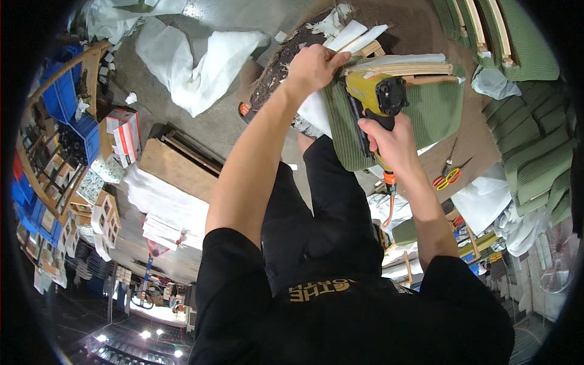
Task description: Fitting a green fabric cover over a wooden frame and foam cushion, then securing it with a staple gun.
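My right hand (392,143) is wrapped round the black handle of a yellow and black pneumatic staple gun (376,92). Its nose end points away, over a green ribbed-fabric upholstered panel (435,109) with a wooden frame (413,70) along its far edge. From the gun's base an orange fitting leads into an air hose (391,210). At the panel's far left corner, my left hand (313,66) is closed on the fabric edge, thumb toward the gun. White padding (313,112) shows below that hand. The gun hides part of the panel.
On the brown-covered work surface (459,131), yellow-handled scissors (448,176) lie to the right. More green upholstered pieces (532,140) are stacked at the right edge. White padding (198,64) lies on the floor at left, near blue bins (61,91) and a cardboard box (125,135).
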### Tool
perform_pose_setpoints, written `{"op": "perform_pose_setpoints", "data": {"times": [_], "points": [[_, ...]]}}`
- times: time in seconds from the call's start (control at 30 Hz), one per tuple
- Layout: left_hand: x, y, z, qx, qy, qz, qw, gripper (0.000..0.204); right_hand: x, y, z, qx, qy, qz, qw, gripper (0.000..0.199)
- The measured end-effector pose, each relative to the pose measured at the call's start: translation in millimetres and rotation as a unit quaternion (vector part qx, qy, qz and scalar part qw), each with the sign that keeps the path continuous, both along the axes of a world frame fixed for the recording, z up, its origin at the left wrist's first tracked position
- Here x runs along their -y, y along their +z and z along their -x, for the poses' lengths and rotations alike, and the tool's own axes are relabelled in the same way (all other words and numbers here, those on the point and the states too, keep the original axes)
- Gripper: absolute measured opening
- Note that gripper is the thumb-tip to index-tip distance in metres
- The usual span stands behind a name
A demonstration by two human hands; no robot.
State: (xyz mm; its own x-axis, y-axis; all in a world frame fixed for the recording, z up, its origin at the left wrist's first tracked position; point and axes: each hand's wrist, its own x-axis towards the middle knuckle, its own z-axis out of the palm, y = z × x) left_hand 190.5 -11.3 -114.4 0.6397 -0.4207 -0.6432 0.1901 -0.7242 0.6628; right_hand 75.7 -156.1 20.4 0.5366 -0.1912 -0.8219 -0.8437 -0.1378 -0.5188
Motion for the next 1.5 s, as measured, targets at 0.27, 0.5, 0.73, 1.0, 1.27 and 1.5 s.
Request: {"op": "perform_pose_setpoints", "data": {"times": [0.27, 0.5, 0.73, 1.0, 1.27, 1.5], "points": [[-17.4, 29.3, 78.6, 0.202, 0.15, 0.153, 0.956, 0.034, 8.6, 5.2, 8.3, 0.018, -0.016, 0.001, 1.0, 0.026], [-20.1, 44.1, 102.6, 0.28, 0.023, 0.025, 0.959, 0.045, 8.5, 14.2, 10.4, 0.071, -0.069, -0.051, 0.994, 0.021], [-29.8, 49.0, 137.0, 0.253, -0.03, -0.002, 0.967, 0.051, 6.0, -4.8, 9.8, 0.009, 0.011, -0.012, 1.0, 0.027], [15.9, 72.5, 249.7, -0.154, 0.424, 0.159, 0.878, 0.086, 19.8, 8.4, 20.7, 0.036, -0.043, -0.015, 0.998, 0.027], [-1.6, 70.2, 221.3, -0.158, 0.408, 0.198, 0.877, 0.063, 52.7, 34.6, 107.2, 0.037, -0.128, 0.068, 0.989, 0.015], [-159.7, 52.6, 142.7, -0.15, 0.386, 0.115, 0.903, 0.062, 34.4, 36.5, 187.3, 0.054, -0.243, 0.072, 0.966, 0.017]]}}
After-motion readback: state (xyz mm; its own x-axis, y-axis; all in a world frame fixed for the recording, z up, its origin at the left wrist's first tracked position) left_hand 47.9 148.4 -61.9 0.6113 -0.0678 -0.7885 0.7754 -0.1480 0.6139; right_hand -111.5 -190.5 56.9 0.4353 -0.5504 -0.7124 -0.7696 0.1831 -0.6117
